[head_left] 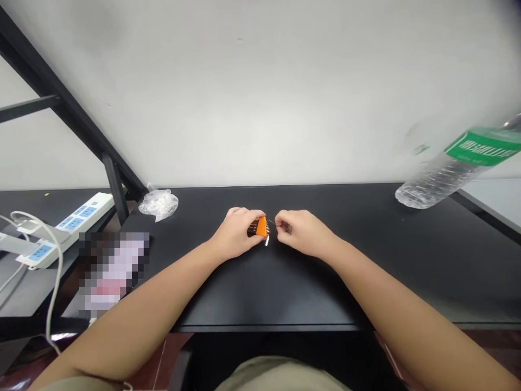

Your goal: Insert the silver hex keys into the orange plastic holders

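Note:
Near the middle of the black table [268,293], my left hand [236,232] grips a small orange object [261,226] between thumb and fingers. Several thin metallic pieces show along the orange object's sides. A short silvery piece [267,240] is at its lower right edge. Just to the right, my right hand [296,231] is closed in a pinch, and a thin, dark, needle-like piece [272,221] sticks out from its fingertips toward the orange object. The two hands are a small distance apart.
A crumpled clear plastic bag [159,204] lies at the back left. A large clear bottle with a green label [456,163] stands at the back right. On the left are a white power strip [77,224] with cables, a pixelated item [116,271] and a black metal frame [77,117].

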Demonstrator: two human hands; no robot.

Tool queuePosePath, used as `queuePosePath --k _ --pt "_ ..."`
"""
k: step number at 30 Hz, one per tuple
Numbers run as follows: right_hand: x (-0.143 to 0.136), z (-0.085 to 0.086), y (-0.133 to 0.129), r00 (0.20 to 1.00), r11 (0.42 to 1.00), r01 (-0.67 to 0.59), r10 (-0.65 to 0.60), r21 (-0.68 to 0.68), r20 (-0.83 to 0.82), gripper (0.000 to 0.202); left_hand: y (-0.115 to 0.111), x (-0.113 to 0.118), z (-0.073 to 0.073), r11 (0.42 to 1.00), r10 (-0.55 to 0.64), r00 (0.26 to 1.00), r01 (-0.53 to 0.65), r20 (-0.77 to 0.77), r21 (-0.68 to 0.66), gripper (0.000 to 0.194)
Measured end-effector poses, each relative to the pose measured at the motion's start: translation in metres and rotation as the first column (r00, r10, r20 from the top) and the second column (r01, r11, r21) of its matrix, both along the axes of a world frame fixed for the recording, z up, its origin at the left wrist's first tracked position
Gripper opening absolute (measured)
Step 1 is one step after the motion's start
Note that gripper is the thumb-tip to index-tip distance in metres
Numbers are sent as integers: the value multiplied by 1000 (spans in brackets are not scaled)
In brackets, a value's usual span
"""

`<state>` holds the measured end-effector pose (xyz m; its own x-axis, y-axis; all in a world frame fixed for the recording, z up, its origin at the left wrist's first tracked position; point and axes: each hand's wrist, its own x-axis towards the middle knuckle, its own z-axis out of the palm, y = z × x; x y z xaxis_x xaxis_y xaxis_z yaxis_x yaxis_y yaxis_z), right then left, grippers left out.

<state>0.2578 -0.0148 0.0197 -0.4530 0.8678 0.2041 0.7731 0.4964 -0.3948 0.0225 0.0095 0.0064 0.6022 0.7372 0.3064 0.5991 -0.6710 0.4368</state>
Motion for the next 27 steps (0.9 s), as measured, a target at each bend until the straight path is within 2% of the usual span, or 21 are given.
queuePosePath --k 7,13,16,18,21,22,24,27 --pt "-1 -4 2 992 998 -55 57 18 -114 9 -1 0 1 1000 -10 1000 10 -8 -18 41" --pt "1 2 0 979 995 -85 92 48 -184 14 2 -3 -3 999 -42 998 42 -36 -7 47" --pt "3 5 -2 954 997 -61 42 -56 -296 14 2 -4 -3 998 -59 998 59 -31 0 49" --pt "3 6 -3 902 967 -67 -47 -246 -430 12 1 -3 -2 998 -67 997 68 -28 13 48" --pt "-1 5 -2 734 856 -168 -222 -489 -642 18 -1 -1 0 995 -96 995 96 -22 25 43" --pt "-3 3 -2 672 833 -209 -258 -512 -694 22 -2 -1 1 994 -104 995 104 -11 29 42" --pt "-7 0 -1 591 827 -255 -278 -502 -758 29 -3 0 2 993 -113 993 112 23 41 42" --pt "-12 -5 1 604 871 -195 -255 -450 -755 33 -6 1 4 991 -120 990 115 73 71 41"
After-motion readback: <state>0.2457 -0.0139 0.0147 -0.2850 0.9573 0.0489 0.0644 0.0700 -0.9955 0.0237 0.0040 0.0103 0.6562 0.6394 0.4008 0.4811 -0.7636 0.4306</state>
